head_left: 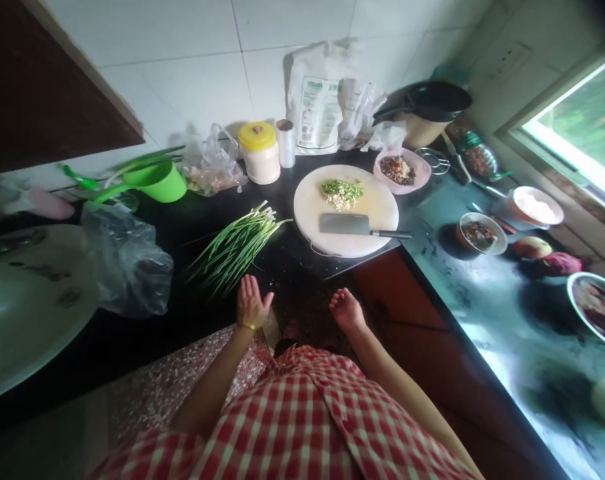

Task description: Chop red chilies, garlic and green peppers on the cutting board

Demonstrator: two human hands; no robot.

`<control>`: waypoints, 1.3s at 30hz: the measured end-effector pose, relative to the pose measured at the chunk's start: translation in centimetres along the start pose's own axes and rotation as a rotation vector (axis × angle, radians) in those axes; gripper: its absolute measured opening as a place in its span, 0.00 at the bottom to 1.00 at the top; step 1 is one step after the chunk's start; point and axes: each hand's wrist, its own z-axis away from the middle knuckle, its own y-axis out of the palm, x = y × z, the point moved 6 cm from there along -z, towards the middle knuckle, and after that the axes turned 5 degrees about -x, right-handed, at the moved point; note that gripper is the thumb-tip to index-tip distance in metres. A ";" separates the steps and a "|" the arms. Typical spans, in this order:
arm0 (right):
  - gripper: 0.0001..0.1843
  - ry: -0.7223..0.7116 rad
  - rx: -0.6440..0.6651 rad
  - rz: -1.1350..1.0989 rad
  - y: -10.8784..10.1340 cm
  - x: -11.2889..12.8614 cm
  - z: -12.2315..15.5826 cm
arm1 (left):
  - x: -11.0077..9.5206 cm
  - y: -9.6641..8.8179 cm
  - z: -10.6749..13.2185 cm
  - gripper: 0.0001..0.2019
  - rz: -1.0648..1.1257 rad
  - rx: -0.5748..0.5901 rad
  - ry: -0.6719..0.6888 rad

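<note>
My left hand (252, 303) is open, fingers stretched out and thumb apart, at the counter's front edge. Just beyond its fingertips lies a bunch of green onions (239, 250), white ends pointing away to the right. My right hand (346, 310) hangs in front of the counter with its fingers curled in, and nothing shows in it. Past it is a round white cutting board (309, 223). On the board rest a cleaver (344, 224) with a black handle, turned to the right, and a pile of chopped green onion (342, 192) with white bits.
A sink (37, 320) and a plastic bag (132, 267) are at left. Along the wall stand a green dipper (155, 181), a yellow-lidded jar (260, 157) and a white sack (317, 100). A pink bowl (419, 175) touches the board's far side. Several bowls occupy the right counter (482, 300).
</note>
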 end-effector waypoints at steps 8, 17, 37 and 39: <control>0.12 -0.269 -0.210 0.073 -13.5 0.4 7.5 | -9.9 6.5 -2.1 0.40 0.129 0.321 0.502; 0.04 -0.229 -0.556 -0.456 -26.0 -4.2 14.9 | -10.0 6.3 -9.0 0.32 0.291 0.235 0.387; 0.03 -0.295 -0.789 -0.756 -29.8 -12.4 20.0 | -19.8 11.2 -8.1 0.32 0.179 0.459 1.111; 0.03 -0.275 -0.805 -0.819 -30.0 -13.8 20.2 | -21.1 12.6 -8.5 0.33 0.185 0.479 1.150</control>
